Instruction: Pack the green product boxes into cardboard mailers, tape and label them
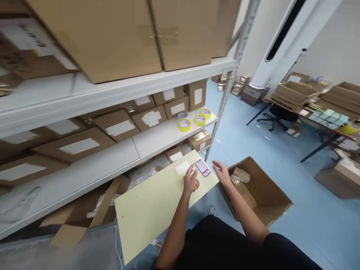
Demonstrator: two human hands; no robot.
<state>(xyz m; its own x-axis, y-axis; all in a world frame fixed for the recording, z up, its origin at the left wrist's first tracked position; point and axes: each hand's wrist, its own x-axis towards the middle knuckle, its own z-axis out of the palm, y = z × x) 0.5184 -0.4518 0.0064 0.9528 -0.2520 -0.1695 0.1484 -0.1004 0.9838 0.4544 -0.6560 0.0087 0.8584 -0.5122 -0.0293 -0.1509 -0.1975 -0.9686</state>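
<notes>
My left hand (190,180) is over the pale yellow tabletop (149,202), with thumb and fingers apart. Beneath and beside it lies an orange ring-shaped object (197,184), partly hidden by the hand; whether they touch is unclear. A phone (203,168) with a lit screen rests on the tabletop between my two hands. Past the tabletop's right end, my right hand (221,173) is held in the air with its fingers apart, holding nothing. A white patch, perhaps paper or labels (182,168), lies just beyond my left hand.
An open cardboard box (270,183) with a smaller taped package (241,175) stands on the floor at my right. Shelving (157,144) ahead bears cartons and several yellow tape rolls (184,125). A desk with boxes and a black chair (277,116) are farther right.
</notes>
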